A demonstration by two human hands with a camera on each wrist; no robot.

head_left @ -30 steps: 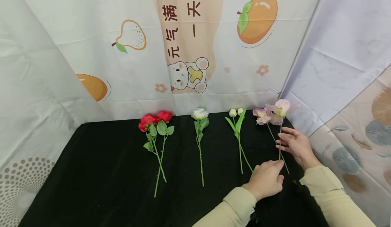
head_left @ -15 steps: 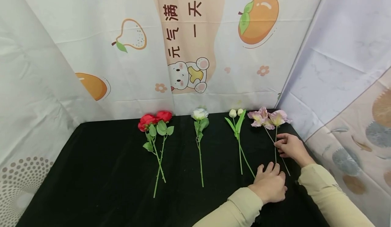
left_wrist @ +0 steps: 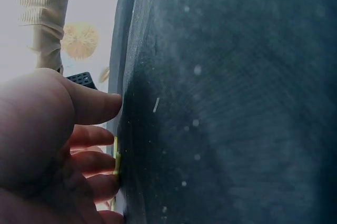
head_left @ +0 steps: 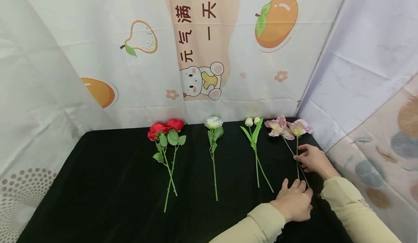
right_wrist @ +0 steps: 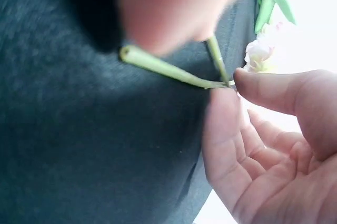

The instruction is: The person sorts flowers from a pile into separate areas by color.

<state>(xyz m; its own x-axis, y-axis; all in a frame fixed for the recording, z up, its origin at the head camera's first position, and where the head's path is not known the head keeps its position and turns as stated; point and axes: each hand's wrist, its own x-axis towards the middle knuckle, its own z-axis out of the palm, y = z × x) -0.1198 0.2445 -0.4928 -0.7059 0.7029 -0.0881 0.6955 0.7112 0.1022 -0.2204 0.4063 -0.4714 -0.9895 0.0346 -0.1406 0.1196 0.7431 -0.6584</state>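
Observation:
Two pink flowers (head_left: 299,127) with yellowish centres lie at the far right of the black cloth, their thin stems (head_left: 298,168) crossing. My right hand (head_left: 315,161) pinches at the crossing between thumb and forefinger; whether one or both stems are caught is hard to tell. In the right wrist view the stem ends (right_wrist: 158,65) stick out beyond those fingertips. My left hand (head_left: 294,201), palm down with spread, slightly bent fingers, rests on the cloth and touches the lower stem ends. The left wrist view shows its fingers (left_wrist: 95,163) apart from the thumb.
Left of the pink flowers lie two white tulips (head_left: 253,121), a white rose (head_left: 213,122) and two red roses (head_left: 166,127), blooms toward the back. Black cloth (head_left: 114,170) covers the table. Printed curtains (head_left: 209,79) hang along the back and sides.
The pink blooms have come down and shifted slightly left, and lie flatter beside each other. My left hand has let go of the stem end and slid right and toward me.

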